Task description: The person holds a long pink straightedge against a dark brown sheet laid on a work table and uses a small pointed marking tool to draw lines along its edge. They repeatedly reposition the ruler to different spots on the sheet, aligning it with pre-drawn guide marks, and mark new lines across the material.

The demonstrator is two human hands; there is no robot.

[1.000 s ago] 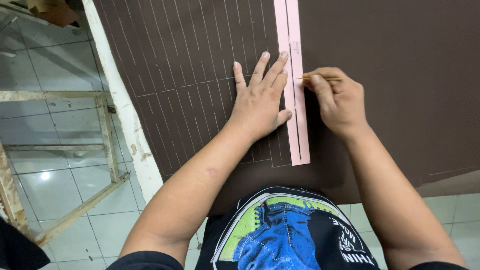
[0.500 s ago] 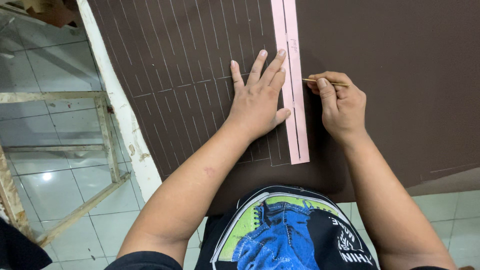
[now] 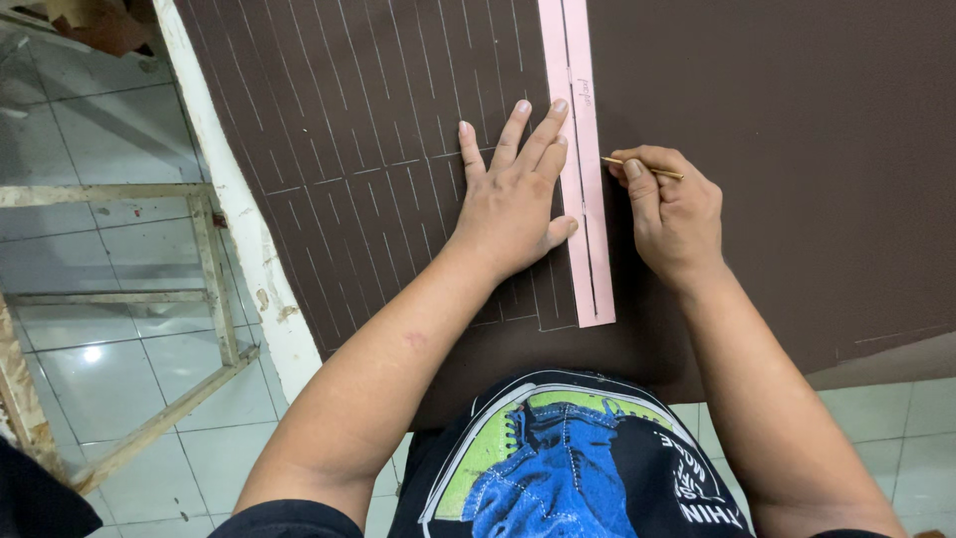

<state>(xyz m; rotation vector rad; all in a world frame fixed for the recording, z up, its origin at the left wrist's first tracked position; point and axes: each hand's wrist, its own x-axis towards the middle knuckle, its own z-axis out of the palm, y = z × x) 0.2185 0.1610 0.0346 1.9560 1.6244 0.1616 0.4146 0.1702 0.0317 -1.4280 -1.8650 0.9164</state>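
The left hand (image 3: pixel 513 204) lies flat on the brown sheet (image 3: pixel 797 149), fingers (image 3: pixel 546 130) spread apart and pressing the pink strip template (image 3: pixel 581 169) down along its left edge, the thumb hooked against the strip lower down. The right hand (image 3: pixel 675 214) sits just right of the strip, its fingers pinched together around a thin marking stick (image 3: pixel 642 167) whose tip meets the strip's right edge. Compared with a second ago, the right hand has climbed up the strip, away from the person and towards the far edge of the bench, and the left hand has crept up with it; that reads as a line being traced along the template, with the stroke now somewhere past the middle of the strip. To the left of the strip the sheet already carries rows of pale parallel lines (image 3: pixel 378 149); to the right of it the brown surface is unmarked. The sheet overhangs the near edge of the bench above the person's printed shirt (image 3: pixel 558 468). A white bench edge (image 3: pixel 234 209) runs down the left side, with a wooden frame (image 3: pixel 209 259) on the tiled floor (image 3: pixel 90 349) beyond. No containers are in view.
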